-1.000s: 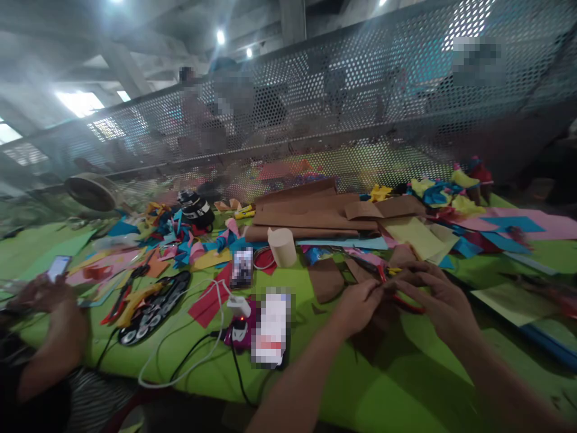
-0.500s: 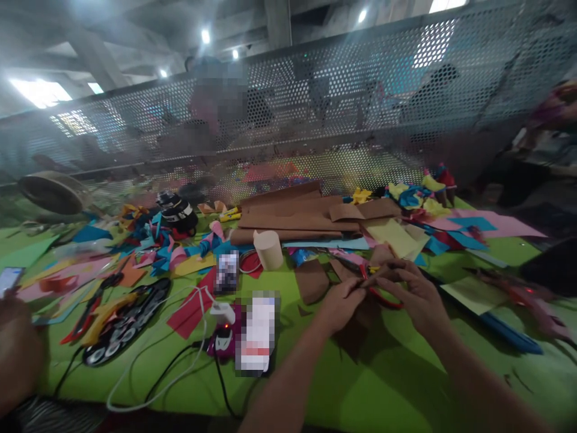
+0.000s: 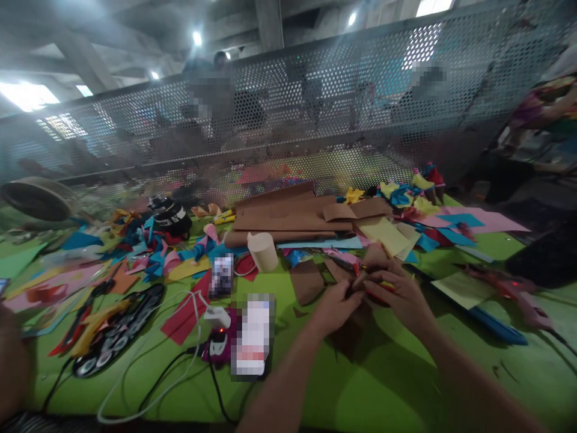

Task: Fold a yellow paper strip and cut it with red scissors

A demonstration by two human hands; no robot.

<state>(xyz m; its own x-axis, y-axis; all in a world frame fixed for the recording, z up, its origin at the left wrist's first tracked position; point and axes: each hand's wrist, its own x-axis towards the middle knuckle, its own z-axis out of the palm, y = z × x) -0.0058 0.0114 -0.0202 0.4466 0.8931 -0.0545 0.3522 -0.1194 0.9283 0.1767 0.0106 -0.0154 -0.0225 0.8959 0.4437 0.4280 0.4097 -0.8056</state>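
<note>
My left hand [image 3: 336, 305] is closed, its thumb and fingers pinching a small piece of brown paper [image 3: 359, 280]. Right beside it, my right hand [image 3: 399, 290] has its fingers bent in on the same piece, and the fingertips of both hands nearly meet. Red-and-yellow scissors [image 3: 382, 293] lie under or behind my right fingers, mostly covered; whether that hand touches them I cannot tell. Another brown paper piece [image 3: 308, 281] lies flat to the left of my hands, with a small scrap [image 3: 299, 313] below it.
Stacked brown sheets [image 3: 288, 216] lie at the back before a perforated metal screen [image 3: 270, 132]. A cream paper tape roll [image 3: 262, 252], phone [image 3: 253, 337] and power adapter with cables [image 3: 218, 346] stand left. A pink glue gun [image 3: 518, 294] lies right. Another person's hand [image 3: 13, 361] shows far left.
My fingers have drawn closer together around the brown paper, and my right hand now covers more of the scissors' red handle. The whole view has shifted slightly.
</note>
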